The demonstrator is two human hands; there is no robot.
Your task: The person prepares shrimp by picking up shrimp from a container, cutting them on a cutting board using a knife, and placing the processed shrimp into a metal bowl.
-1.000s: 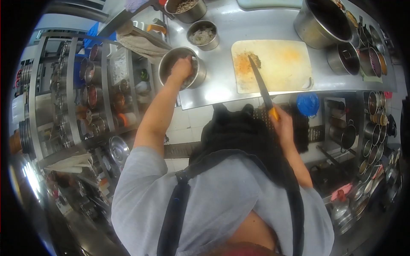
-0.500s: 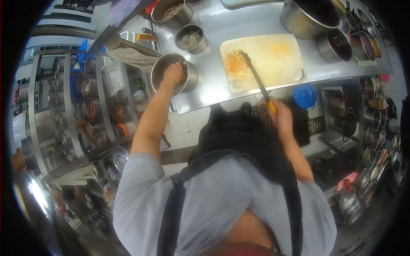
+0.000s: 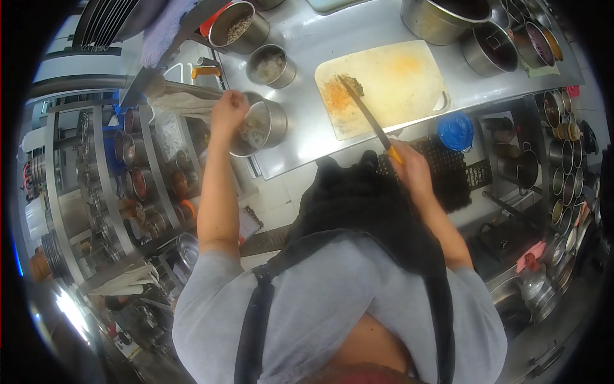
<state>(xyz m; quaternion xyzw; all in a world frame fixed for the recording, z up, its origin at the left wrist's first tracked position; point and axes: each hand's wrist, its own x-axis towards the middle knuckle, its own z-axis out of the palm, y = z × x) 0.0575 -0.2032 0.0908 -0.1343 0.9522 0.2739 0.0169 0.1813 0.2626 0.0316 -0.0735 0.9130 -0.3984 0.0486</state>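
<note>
My left hand (image 3: pixel 230 110) is raised over the left rim of a metal pot (image 3: pixel 276 125), its fingers curled together; whether anything small is between them is hidden. Pale, whitish pieces (image 3: pixel 254 130) lie inside that pot. My right hand (image 3: pixel 411 168) is closed round the orange handle of a long knife (image 3: pixel 369 118). The blade rests across a white cutting board (image 3: pixel 409 86), its tip at a small heap of dark chopped bits (image 3: pixel 352 84) beside an orange stain.
Behind the pot stand a smaller pot of pale pieces (image 3: pixel 272 66) and a pot of beige bits (image 3: pixel 240 29). Larger metal pots (image 3: pixel 441 20) stand at the back right. A cloth (image 3: pixel 179 101) hangs at the left, near shelves of containers. A blue lid (image 3: pixel 455 131) is below the counter edge.
My left hand has come up out of the pot to its left rim, uncovering the pale pieces. The knife remains in my right hand on the board. The whole view has shifted slightly.
</note>
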